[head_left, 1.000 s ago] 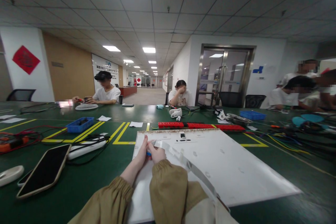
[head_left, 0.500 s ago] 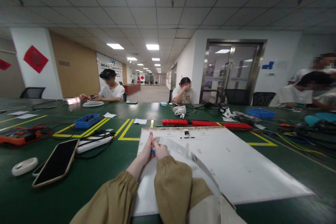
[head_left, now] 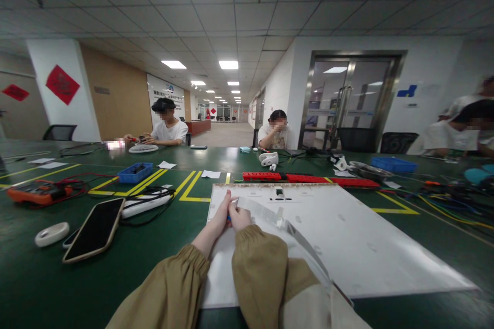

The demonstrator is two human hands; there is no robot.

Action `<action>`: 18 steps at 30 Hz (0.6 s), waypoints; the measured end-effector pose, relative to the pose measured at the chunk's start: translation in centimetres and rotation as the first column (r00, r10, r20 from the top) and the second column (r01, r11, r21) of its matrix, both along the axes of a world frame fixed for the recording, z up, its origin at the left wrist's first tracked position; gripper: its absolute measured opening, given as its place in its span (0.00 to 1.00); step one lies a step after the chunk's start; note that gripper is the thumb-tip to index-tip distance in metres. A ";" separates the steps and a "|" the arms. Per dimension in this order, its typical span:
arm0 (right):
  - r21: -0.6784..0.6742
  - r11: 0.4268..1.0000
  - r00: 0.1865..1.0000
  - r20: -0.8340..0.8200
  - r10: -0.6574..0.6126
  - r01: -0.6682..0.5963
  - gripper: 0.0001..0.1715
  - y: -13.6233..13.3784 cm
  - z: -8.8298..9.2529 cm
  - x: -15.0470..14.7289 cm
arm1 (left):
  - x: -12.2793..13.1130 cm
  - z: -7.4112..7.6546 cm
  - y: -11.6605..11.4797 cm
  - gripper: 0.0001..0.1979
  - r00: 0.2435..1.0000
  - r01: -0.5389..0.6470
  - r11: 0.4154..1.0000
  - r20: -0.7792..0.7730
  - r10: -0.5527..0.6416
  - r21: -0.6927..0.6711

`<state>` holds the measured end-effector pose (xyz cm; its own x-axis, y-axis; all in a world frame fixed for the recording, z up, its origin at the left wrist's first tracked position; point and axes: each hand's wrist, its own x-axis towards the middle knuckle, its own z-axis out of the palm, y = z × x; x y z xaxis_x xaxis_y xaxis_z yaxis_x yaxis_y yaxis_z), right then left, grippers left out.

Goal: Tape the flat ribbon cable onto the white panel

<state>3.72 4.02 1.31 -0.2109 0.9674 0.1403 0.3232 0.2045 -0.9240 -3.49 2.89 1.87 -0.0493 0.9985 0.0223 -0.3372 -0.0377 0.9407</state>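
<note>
Close together over the upper left part of a large white panel (head_left: 370, 236) are my left hand (head_left: 219, 217) and my right hand (head_left: 241, 217). The fingers of both are closed and meet at the tips. A long, thin, greyish see-through strip (head_left: 266, 211) runs from my right hand's fingers and curves toward me past my right forearm. Between the palms a bit of something blue (head_left: 229, 218) shows; its kind is hidden by the fingers. The panel lies flat, with small slots along its far edge.
Left of me lie a phone (head_left: 96, 229), a white oval object (head_left: 52, 234), a white power strip (head_left: 148, 203) and an orange multimeter (head_left: 36, 193). Beyond are a blue tray (head_left: 135, 173) and red strips (head_left: 309, 179). Several people sit around the table.
The whole view has shifted slightly, so things appear a little further right. My hands keep their closed hold at the same corner of the panel.
</note>
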 end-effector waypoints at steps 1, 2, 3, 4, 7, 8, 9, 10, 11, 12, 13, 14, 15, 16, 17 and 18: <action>0.000 1.000 1.000 0.006 -0.003 0.003 0.26 -0.1 0.1 0.0 | 0.0 0.1 0.0 0.34 1.000 0.019 1.000 -0.010 -0.019 0.023; -0.001 1.000 1.000 0.009 -0.005 0.005 0.26 -0.2 0.2 0.0 | 0.0 0.1 0.0 0.35 0.999 0.028 0.999 -0.018 -0.028 0.036; 0.000 1.000 1.000 0.009 -0.006 0.006 0.26 -0.2 0.2 0.0 | 0.0 0.1 0.0 0.35 0.999 0.035 0.999 -0.024 -0.034 0.040; 0.003 1.000 1.000 0.009 -0.006 0.006 0.25 -0.2 0.3 0.0 | 0.0 0.1 0.0 0.35 0.999 0.038 0.998 -0.032 -0.037 0.043; 0.010 1.000 1.000 0.003 -0.006 0.006 0.24 -0.1 0.1 0.0 | -0.1 0.1 0.0 0.37 0.996 0.049 0.997 -0.073 -0.045 0.052; 0.013 1.000 1.000 -0.002 -0.003 0.003 0.24 0.0 0.0 0.0 | -0.1 0.1 0.1 0.38 0.996 0.050 0.997 -0.083 -0.046 0.052; 0.016 1.000 1.000 -0.007 0.000 0.000 0.24 0.1 -0.1 0.0 | -0.1 0.1 0.0 0.38 0.995 0.049 0.998 -0.088 -0.045 0.049; 0.019 1.000 1.000 -0.013 0.004 -0.004 0.25 0.2 -0.2 -0.1 | -0.2 0.1 0.0 0.38 0.995 0.043 0.998 -0.089 -0.039 0.044; 0.021 1.000 1.000 -0.018 0.008 -0.008 0.26 0.3 -0.3 -0.1 | -0.2 0.2 0.0 0.38 0.995 0.037 0.999 -0.091 -0.034 0.037; 0.023 1.000 1.000 -0.022 0.010 -0.010 0.26 0.4 -0.4 -0.1 | -0.2 0.2 0.0 0.38 0.995 0.032 0.999 -0.092 -0.029 0.031; 0.024 1.000 1.000 -0.022 0.010 -0.009 0.27 0.4 -0.5 -0.2 | -0.2 0.2 0.0 0.37 0.995 0.026 0.999 -0.094 -0.023 0.025; 0.025 1.000 1.000 -0.019 0.006 -0.006 0.27 0.4 -0.5 -0.2 | -0.2 0.1 0.0 0.37 0.995 0.019 1.000 -0.097 -0.017 0.019; 0.026 1.000 1.000 -0.014 0.001 -0.001 0.28 0.3 -0.5 -0.2 | -0.2 0.1 0.0 0.37 0.995 0.013 1.000 -0.101 -0.011 0.017; 0.028 1.000 1.000 -0.007 -0.004 0.004 0.28 0.3 -0.6 -0.2 | -0.3 0.0 0.1 0.36 0.995 0.012 1.000 -0.101 -0.010 0.020; 0.030 1.000 1.000 0.001 -0.009 0.009 0.28 0.3 -0.5 -0.2 | -0.3 0.0 0.1 0.36 0.995 0.014 0.999 -0.096 -0.011 0.029; 0.034 0.999 1.000 0.007 -0.012 0.012 0.28 0.3 -0.5 -0.2 | -0.3 -0.1 0.2 0.35 0.997 0.016 0.999 -0.082 -0.014 0.031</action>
